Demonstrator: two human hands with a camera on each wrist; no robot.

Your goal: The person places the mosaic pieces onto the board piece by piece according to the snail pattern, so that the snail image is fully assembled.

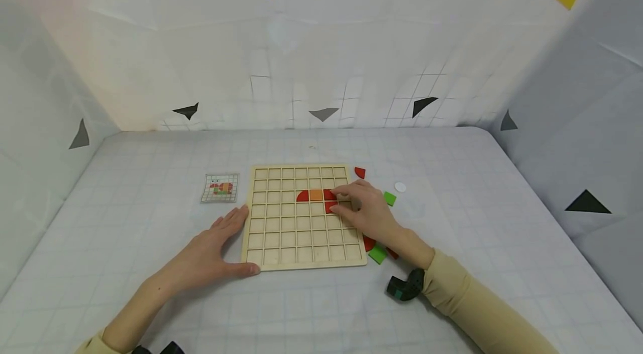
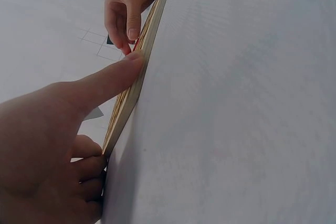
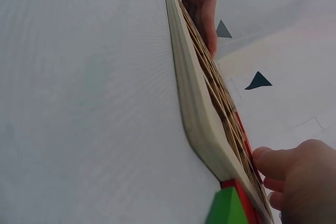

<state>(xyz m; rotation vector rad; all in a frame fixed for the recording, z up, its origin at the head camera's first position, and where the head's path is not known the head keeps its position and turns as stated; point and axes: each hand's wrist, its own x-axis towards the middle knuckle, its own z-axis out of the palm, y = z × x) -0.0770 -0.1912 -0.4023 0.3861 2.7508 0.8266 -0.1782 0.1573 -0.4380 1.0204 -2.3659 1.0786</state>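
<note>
A wooden grid board (image 1: 276, 224) lies flat on the table. My left hand (image 1: 208, 256) is spread at its left side, the thumb touching the front-left corner and the fingers along the left edge. On the right part of the grid, my right hand (image 1: 369, 211) has thumb and index finger at a red tile (image 1: 329, 207), seemingly pinching it; the fingers partly hide it. Another red tile (image 1: 329, 195) sits just above it. To their left are an orange square tile (image 1: 316, 195) and a rounded red tile (image 1: 302, 196), both in grid cells.
A small pattern card (image 1: 220, 188) lies left of the board. Right of it are a red quarter-round tile (image 1: 360, 172), a white disc (image 1: 399, 187) and a green square (image 1: 389, 199). A green tile (image 1: 378, 254) and red pieces (image 1: 369, 243) lie near the front-right corner.
</note>
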